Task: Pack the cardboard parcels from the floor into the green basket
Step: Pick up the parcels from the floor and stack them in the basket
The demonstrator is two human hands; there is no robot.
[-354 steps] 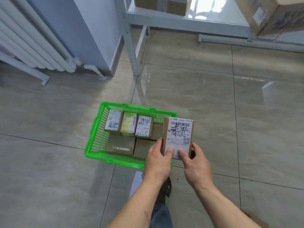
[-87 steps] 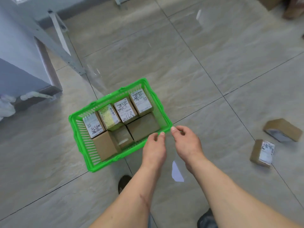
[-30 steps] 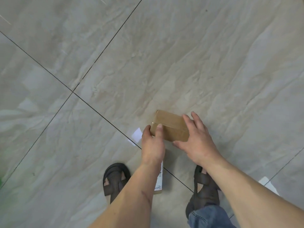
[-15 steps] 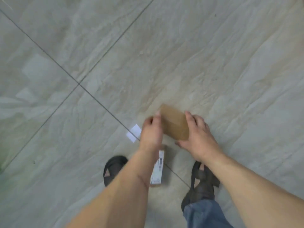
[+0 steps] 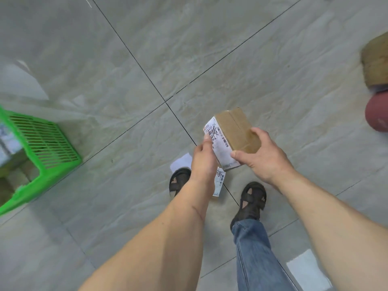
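Observation:
A small cardboard parcel [image 5: 233, 131] with a white shipping label on one face is held in the air above the tiled floor. My left hand [image 5: 203, 158] presses on its label side and my right hand [image 5: 262, 156] grips its brown side. The green basket [image 5: 42, 143] stands on the floor at the left edge, only partly in view, with parcels [image 5: 8, 141] inside it. Another labelled parcel [image 5: 218, 181] lies on the floor under my left wrist, mostly hidden.
My two sandalled feet [image 5: 252, 198] stand just below the held parcel. A large brown box [image 5: 375, 61] and a dark red round object [image 5: 378, 114] sit at the right edge. White paper scraps [image 5: 180, 162] lie on the tiles.
Both hands have lifted the parcel off the floor and turned it so its label shows. The view has swung left, bringing the green basket into sight.

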